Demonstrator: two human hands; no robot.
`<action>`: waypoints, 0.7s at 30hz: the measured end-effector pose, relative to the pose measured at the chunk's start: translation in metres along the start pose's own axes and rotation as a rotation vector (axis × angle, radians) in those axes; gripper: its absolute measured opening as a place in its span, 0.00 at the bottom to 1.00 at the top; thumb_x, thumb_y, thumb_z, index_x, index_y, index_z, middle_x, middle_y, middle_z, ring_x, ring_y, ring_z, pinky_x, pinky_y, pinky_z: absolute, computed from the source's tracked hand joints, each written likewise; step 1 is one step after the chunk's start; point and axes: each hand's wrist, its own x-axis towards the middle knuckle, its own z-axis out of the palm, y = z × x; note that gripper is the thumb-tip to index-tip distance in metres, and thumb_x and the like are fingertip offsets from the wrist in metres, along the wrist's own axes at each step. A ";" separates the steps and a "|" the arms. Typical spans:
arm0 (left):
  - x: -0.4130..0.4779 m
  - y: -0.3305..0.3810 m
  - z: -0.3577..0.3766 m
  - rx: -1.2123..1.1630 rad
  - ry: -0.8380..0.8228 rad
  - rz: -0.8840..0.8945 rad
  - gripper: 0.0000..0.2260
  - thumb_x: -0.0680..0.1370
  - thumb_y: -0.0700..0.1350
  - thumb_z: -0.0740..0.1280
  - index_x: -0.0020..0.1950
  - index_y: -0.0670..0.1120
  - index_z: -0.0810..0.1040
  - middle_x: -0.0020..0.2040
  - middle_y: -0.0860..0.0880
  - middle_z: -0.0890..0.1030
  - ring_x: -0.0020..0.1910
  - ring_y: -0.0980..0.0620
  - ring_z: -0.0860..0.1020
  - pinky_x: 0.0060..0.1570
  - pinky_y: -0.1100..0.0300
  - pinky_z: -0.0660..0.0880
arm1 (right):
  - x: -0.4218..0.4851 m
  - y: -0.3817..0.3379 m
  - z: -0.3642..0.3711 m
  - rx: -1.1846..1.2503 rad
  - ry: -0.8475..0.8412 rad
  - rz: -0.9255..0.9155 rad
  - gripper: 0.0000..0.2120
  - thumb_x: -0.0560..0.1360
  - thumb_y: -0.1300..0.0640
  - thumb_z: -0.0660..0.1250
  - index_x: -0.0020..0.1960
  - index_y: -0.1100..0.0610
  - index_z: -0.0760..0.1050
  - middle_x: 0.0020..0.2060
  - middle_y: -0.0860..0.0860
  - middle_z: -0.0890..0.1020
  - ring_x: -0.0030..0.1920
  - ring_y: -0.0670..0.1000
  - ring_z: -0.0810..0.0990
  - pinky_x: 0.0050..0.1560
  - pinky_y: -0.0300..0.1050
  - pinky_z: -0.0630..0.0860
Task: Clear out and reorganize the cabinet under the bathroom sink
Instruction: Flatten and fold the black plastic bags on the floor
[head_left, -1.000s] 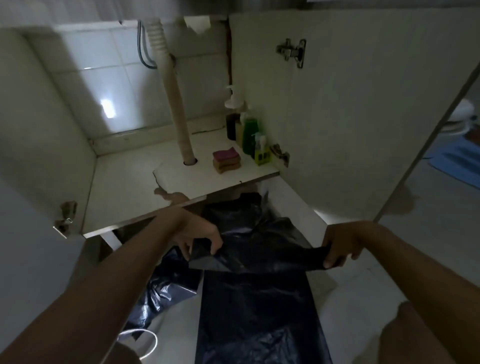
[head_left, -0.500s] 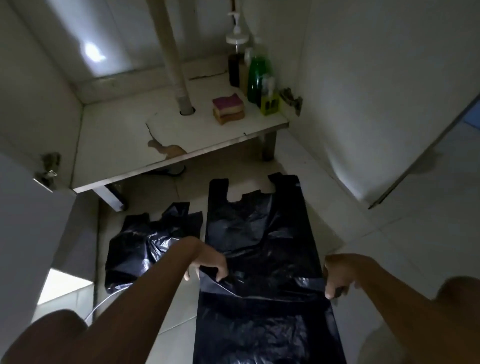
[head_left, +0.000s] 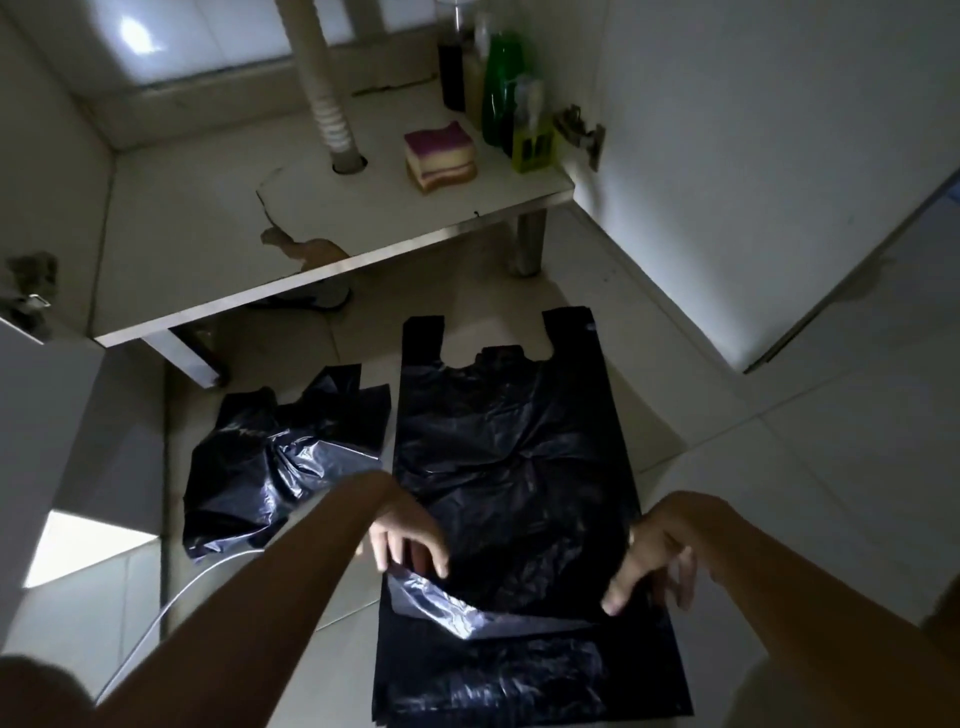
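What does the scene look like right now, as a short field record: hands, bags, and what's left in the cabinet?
flat black bag: spread on the floor, handles toward the cabinet, a fold across its near part
left hand: open, fingers spread at that bag's left edge
right hand: open, fingers spread at its right edge
crumpled black bag: on the floor, left of the flat one
cabinet shelf: holds stacked sponges and bottles at back right
drain pipe: passes through the shelf
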 end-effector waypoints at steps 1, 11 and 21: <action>0.005 -0.002 -0.012 -0.007 0.027 0.013 0.21 0.78 0.59 0.65 0.70 0.53 0.74 0.68 0.46 0.74 0.65 0.48 0.75 0.66 0.51 0.71 | -0.001 -0.003 -0.008 0.040 0.031 -0.036 0.40 0.70 0.39 0.74 0.75 0.54 0.63 0.68 0.55 0.72 0.65 0.57 0.77 0.33 0.40 0.78; 0.122 0.000 -0.054 -0.055 1.060 0.097 0.35 0.78 0.63 0.59 0.79 0.46 0.57 0.78 0.39 0.58 0.76 0.38 0.59 0.72 0.45 0.62 | 0.108 -0.029 -0.016 -0.155 1.121 -0.295 0.35 0.79 0.35 0.56 0.80 0.43 0.47 0.80 0.52 0.54 0.78 0.58 0.56 0.74 0.62 0.58; 0.170 -0.007 -0.037 -0.113 1.244 0.117 0.36 0.81 0.63 0.54 0.81 0.43 0.48 0.81 0.39 0.44 0.79 0.39 0.45 0.77 0.42 0.48 | 0.137 -0.039 -0.009 -0.043 1.335 -0.257 0.37 0.78 0.32 0.50 0.81 0.49 0.49 0.81 0.53 0.50 0.80 0.57 0.49 0.75 0.68 0.47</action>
